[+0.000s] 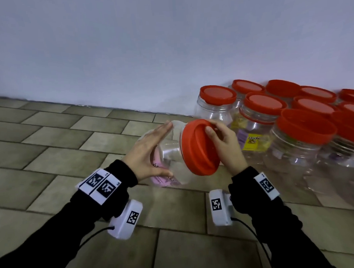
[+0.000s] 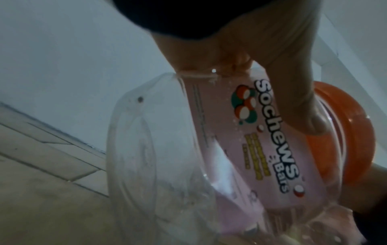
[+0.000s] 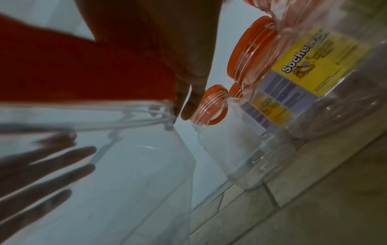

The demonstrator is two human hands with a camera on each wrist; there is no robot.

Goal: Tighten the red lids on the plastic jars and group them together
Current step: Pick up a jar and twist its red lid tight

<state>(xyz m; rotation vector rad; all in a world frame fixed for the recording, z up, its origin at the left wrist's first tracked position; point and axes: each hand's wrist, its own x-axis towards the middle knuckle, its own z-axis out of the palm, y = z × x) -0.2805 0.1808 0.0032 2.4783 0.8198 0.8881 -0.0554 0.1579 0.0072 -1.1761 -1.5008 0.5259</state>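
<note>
While both hands hold it off the tiled floor [image 1: 52, 158], one clear jar [image 1: 168, 152] gets capped.
Jar tilted, long axis running left-to-right; red lid [image 1: 199, 147] faces right hand [image 1: 226, 146], fingers curled over rim. Left hand [image 1: 146, 153] splayed flat, thumb under pink label [image 2: 261, 137]. Grouped jars [image 1: 292, 133] just right.

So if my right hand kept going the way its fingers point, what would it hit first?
Probably the red lid that your right hand already grips; past it, the wall, though depth is unclear.
</note>
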